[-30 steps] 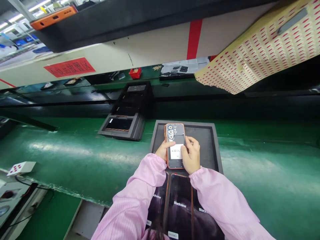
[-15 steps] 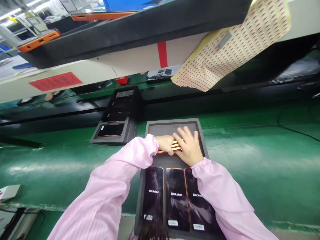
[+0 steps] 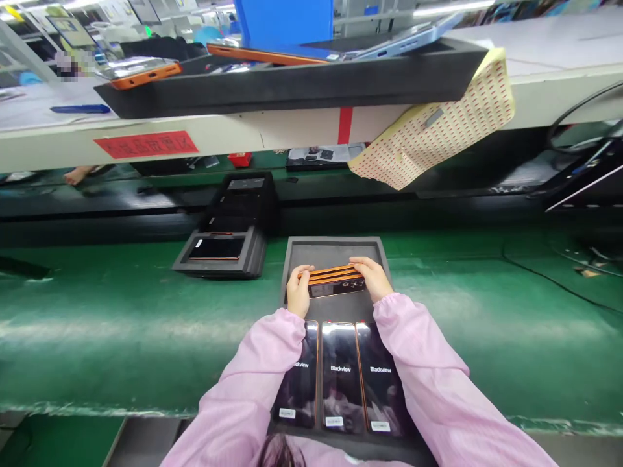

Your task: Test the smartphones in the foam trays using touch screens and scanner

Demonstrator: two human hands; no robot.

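Clasps a stack of slim orange-edged phones [image 3: 333, 280] by opposite ends between left grip [image 3: 298, 293] and right grip [image 3: 374, 277], with a rectangular grey foam tray [image 3: 335, 242] beneath both.

On my feed, toward 5 o'clock from center: stack of phones [image 3: 333, 279], held at both ends, long orange edges facing me, 3 o'clock end slightly higher; lowest shows dark back, lens cluster toward 3 o'clock.
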